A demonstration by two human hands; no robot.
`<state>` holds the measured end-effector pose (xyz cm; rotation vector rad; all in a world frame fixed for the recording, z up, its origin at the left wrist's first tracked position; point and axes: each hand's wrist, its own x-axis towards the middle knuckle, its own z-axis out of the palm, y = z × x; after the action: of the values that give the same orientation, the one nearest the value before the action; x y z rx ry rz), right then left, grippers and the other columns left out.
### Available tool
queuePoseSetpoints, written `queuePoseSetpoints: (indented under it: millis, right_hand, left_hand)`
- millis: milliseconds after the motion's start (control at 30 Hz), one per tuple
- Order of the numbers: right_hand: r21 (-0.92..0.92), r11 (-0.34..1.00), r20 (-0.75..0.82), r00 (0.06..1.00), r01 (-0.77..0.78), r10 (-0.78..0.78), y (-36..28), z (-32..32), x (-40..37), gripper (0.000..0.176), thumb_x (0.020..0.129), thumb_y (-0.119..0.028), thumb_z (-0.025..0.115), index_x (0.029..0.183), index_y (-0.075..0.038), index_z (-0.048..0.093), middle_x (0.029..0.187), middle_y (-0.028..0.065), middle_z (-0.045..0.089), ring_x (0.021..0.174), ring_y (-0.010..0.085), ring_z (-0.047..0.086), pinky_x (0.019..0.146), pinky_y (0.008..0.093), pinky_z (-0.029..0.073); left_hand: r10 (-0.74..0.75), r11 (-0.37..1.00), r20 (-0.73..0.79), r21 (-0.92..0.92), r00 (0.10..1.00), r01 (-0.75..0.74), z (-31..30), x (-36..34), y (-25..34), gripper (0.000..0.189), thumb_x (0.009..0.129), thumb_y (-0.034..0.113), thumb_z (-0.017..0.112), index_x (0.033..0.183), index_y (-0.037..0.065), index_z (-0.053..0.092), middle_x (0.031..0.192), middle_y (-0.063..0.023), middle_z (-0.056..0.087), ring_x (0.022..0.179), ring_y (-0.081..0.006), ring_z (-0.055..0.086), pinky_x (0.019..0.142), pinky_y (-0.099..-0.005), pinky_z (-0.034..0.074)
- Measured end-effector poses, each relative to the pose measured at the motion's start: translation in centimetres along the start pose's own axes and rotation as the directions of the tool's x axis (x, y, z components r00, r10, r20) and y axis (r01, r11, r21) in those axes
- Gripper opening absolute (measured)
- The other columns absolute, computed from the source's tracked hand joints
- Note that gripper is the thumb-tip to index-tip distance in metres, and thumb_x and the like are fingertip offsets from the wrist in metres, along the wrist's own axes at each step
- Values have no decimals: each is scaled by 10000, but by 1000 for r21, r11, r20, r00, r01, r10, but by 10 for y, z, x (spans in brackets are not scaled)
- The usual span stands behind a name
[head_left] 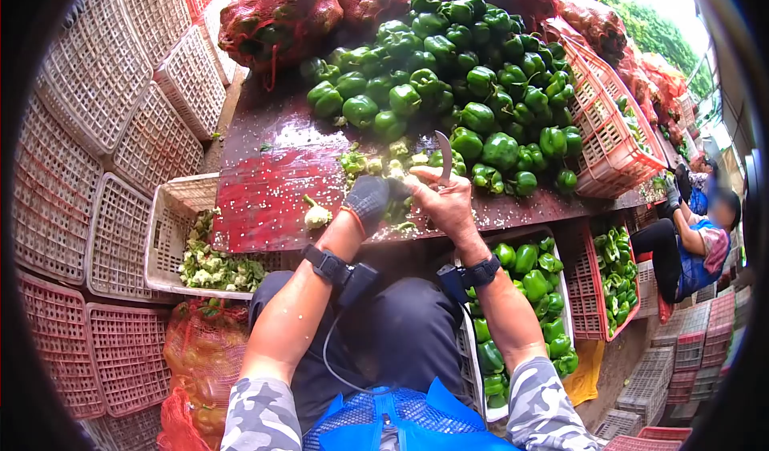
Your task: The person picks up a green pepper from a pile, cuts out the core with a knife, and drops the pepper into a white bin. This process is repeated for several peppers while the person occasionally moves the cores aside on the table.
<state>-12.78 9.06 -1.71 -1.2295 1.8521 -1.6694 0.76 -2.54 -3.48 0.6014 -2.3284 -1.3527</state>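
Observation:
My left hand, in a dark glove, is closed round a green bell pepper, blurred and mostly hidden by the fingers. Close beside it, my bare right hand grips a small curved knife, its blade pointing up and away from me. The fingers of both hands nearly meet over the front of the red table. Just beyond them lie pale cut-out pepper cores. One more core sits left of my gloved hand. A large heap of green bell peppers covers the table's far side.
Below the table to my right, a white crate holds peppers; a red crate stands beyond it. At left, a white crate contains cores. Stacked crates line the left side, red mesh sacks the back. A person sits at far right.

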Motion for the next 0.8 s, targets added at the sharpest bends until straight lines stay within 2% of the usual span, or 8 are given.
queuePoseSetpoints:
  millis: [167,267,367,467,567,700,733,800]
  right_hand:
    - [-56,992,-149,982,111,-118,14,-5,18,230,804,-139,823,1000,-34,766,916,98,752,795,135,698,713,299,556]
    - [-260,946,-58,975,192,-214,12,-11,20,262,814,-144,811,1041,-26,750,929,94,751,786,130,696,705,289,559]
    - [-209,977,72,997,29,-15,2,-6,16,321,809,-214,801,1052,-17,731,917,135,729,808,228,705,740,354,561]
    - [-461,857,3,966,230,-258,15,-16,12,332,843,-245,753,1089,-25,719,947,166,721,802,305,710,733,400,563]
    - [-578,814,-153,987,-46,-52,9,-44,-8,393,854,-336,752,1064,-6,716,893,184,717,787,339,703,721,426,557]
    - [-628,749,-216,972,-210,91,39,-46,-22,584,846,-522,714,1104,3,697,838,180,714,813,362,701,742,466,547]
    - [-643,722,-221,965,-254,142,34,-42,-22,615,816,-559,719,1093,-10,692,854,186,718,834,375,701,760,474,546]
    - [-667,696,-186,964,-266,190,37,-37,-18,567,792,-535,741,1025,-21,692,911,207,719,881,396,695,791,497,540]
  left_hand:
    - [228,792,-10,583,974,-179,-8,2,-8,138,894,232,656,890,141,759,772,-85,722,627,-228,677,578,-399,514]
    - [-177,970,19,171,984,172,-29,-1,19,148,932,94,591,957,11,711,892,-154,736,802,-234,719,694,-414,561]
    - [-252,189,157,-960,955,208,-15,15,-51,211,969,101,560,1130,-1,650,1053,-122,716,934,-228,708,809,-393,597]
    - [38,802,-88,-592,995,-83,-12,16,-70,256,975,125,554,1183,-8,618,1114,-124,696,979,-218,691,888,-374,580]
    - [-227,395,-54,-918,972,42,-8,16,-50,42,912,75,628,940,63,657,832,-53,654,746,-152,611,665,-318,503]
    - [143,884,-303,-389,942,-260,3,25,-99,25,905,69,638,926,58,646,792,-65,629,724,-174,605,624,-337,478]
    - [-340,332,-1,-936,941,119,-7,15,-44,52,922,115,637,922,65,649,791,-66,641,718,-183,614,629,-351,485]
    - [-165,648,-135,-761,977,4,-7,17,-45,129,966,185,598,911,82,655,788,-46,647,712,-165,616,614,-354,485]
